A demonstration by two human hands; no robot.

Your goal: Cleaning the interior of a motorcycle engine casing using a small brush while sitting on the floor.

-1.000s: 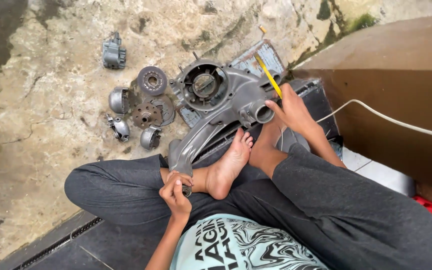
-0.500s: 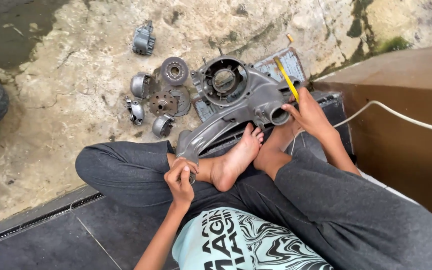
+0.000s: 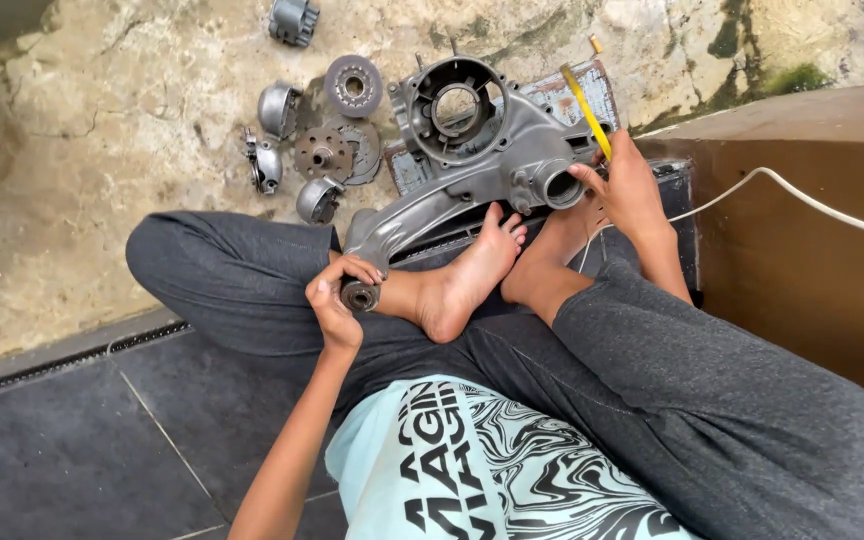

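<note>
Since the earlier frame the view has swung left, so the casing (image 3: 472, 165) and loose parts (image 3: 317, 150) sit further right in it; both hands keep their grips. The left hand (image 3: 337, 300) is curled around the casing's near end by the left foot. The casing lies on the concrete floor (image 3: 102, 150), braced by both feet. The right hand (image 3: 627, 185) is closed on a yellow tool (image 3: 587, 110) at the casing's round port. Good work here likely means steadying the near end while guiding the tool squarely.
</note>
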